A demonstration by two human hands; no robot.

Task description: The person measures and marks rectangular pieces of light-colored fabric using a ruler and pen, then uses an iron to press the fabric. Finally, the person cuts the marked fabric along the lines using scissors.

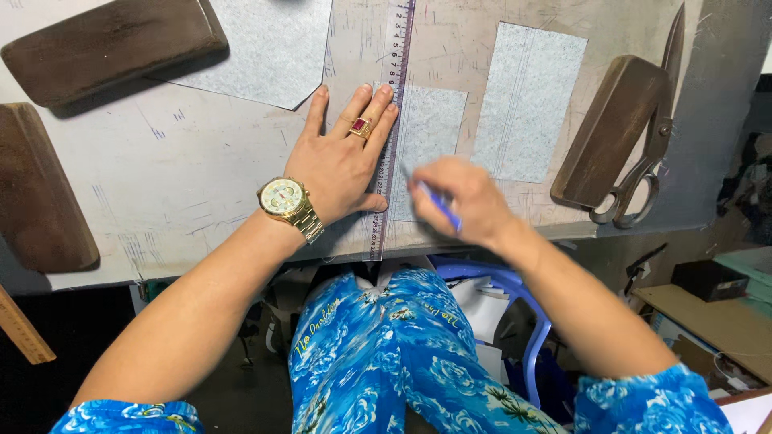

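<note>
- Work table [185, 193]: pale board, scuffed with pen marks, fills the far half of the view.
- Dark wooden blocks: one at far left [112, 44], tilted, resting on a large grey sheet [265, 48]; a second at the left edge [36, 189]; a third on the right [609, 133], leaning right at the top.
- Clear ruler [392, 120]: long axis runs near-to-far, far end tipped slightly right, near end at the table's near edge. It lies along the left edge of the small grey fabric piece [430, 141].
- Second grey piece [527, 100]: just right of the first, apart from it, long axis also near-to-far.
- Scissors [651, 137]: beside the right block, tips pointing far, handles near.
- Left hand [342, 157]: open, flat, palm down, fingers pointing far, fingertips pressing on the ruler. Gold watch [283, 198] on the wrist, red-stone ring [359, 126].
- Right hand [462, 201]: closed around a blue pen [438, 205], motion-blurred, over the near end of the small piece, just right of the ruler. Pen tip points far-left toward the ruler edge.
</note>
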